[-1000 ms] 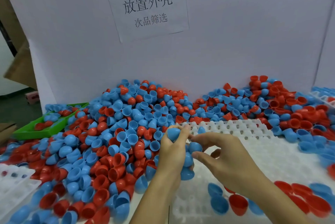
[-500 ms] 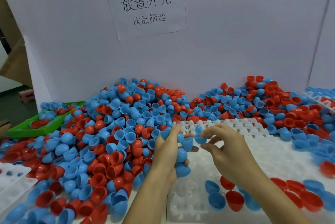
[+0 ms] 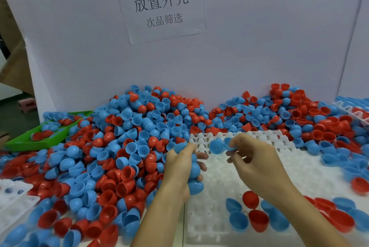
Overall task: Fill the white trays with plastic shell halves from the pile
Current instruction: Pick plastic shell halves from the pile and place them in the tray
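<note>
Blue smooth shell halves [image 3: 194, 168] fill my curled left hand [image 3: 180, 168]; my right hand [image 3: 255, 163] pinches one round blue half [image 3: 216, 146] above the bumpy white tray [image 3: 309, 174].

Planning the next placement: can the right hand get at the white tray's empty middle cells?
Probably yes: the right hand, pinching a blue shell half, hovers right above the white tray, with nothing between.
</note>
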